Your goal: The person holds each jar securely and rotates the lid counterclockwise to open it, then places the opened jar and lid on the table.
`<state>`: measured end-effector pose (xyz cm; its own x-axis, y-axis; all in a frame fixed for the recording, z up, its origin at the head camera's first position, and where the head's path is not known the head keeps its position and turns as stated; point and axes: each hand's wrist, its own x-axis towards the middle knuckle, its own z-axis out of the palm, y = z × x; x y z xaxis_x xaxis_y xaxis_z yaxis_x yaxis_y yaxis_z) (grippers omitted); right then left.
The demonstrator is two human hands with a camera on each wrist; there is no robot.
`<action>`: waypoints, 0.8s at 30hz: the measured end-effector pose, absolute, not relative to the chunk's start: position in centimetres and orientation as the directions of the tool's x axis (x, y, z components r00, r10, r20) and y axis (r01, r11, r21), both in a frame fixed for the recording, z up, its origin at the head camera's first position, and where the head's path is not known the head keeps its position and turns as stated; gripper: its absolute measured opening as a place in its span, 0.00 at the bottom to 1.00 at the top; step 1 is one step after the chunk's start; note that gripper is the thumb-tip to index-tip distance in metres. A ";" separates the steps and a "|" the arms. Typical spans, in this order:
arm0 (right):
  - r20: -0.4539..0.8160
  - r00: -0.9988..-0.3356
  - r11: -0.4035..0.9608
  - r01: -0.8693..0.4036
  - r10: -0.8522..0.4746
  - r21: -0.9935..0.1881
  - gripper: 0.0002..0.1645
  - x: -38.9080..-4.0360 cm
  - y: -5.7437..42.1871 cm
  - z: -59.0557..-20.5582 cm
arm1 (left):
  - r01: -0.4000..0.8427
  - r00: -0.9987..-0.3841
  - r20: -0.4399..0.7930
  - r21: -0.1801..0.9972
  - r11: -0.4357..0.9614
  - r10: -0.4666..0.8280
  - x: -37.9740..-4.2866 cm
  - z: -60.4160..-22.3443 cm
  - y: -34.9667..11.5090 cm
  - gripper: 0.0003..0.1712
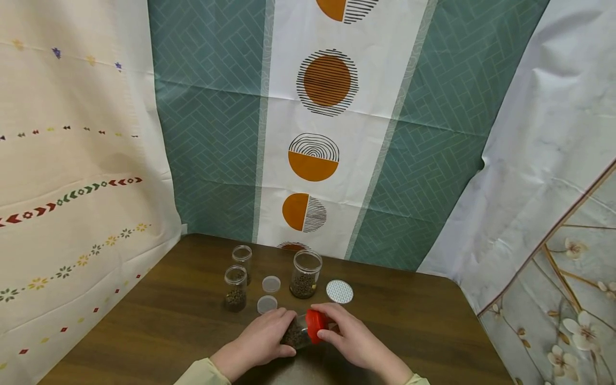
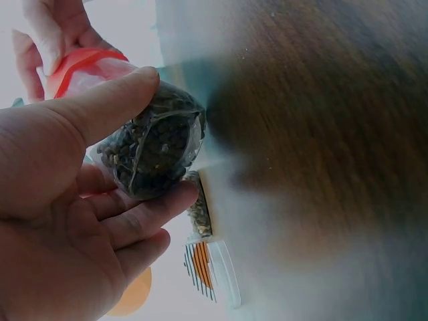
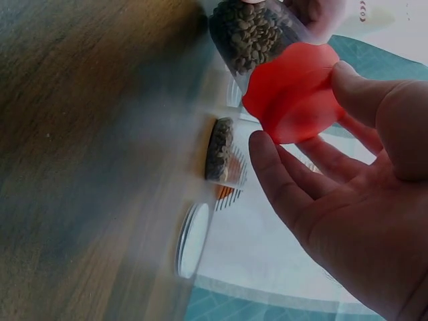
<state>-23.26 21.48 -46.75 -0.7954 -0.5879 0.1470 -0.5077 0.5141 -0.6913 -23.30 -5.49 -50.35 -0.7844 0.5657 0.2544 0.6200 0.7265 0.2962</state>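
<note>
A clear jar (image 1: 297, 332) lies tilted on its side above the front of the table, part-filled with dark brown pellets or seeds. My left hand (image 1: 262, 338) grips its body, the thumb on one side and the fingers on the other. Over the jar's mouth sits a red, flexible-looking cover (image 3: 294, 93) with a wavy edge. My right hand (image 1: 353, 338) holds this red cover between thumb and fingers. In the left wrist view the jar's base (image 2: 160, 144) faces the camera. Whether the cover is turning cannot be seen.
Beyond the hands stand two small open jars (image 1: 236, 289) at the left and a larger open jar (image 1: 304, 275) with brown contents. Two clear lids (image 1: 271, 284) and a white patterned lid (image 1: 339, 291) lie on the wooden table (image 1: 409, 321). Patterned cloths (image 1: 207, 133) hang around.
</note>
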 end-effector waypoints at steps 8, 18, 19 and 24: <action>0.166 -0.779 0.491 -0.529 -0.605 -0.692 0.30 -23.3 21.5 -46.9 | 0.614 -0.789 0.240 0.309 0.726 0.565 -23.3 -50.3 -5.5 0.37; 0.195 -0.752 0.461 -0.564 -0.630 -0.685 0.32 -23.2 21.6 -47.1 | 0.613 -0.790 0.243 0.307 0.728 0.563 -23.3 -50.5 -5.6 0.37; 0.194 -0.755 0.466 -0.562 -0.626 -0.683 0.32 -23.1 21.5 -47.1 | 0.614 -0.789 0.244 0.307 0.727 0.564 -23.3 -50.5 -5.6 0.37; 0.181 -0.791 0.508 -0.531 -0.585 -0.678 0.35 -23.1 21.3 -47.0 | 0.613 -0.790 0.245 0.315 0.724 0.562 -23.4 -50.6 -5.7 0.37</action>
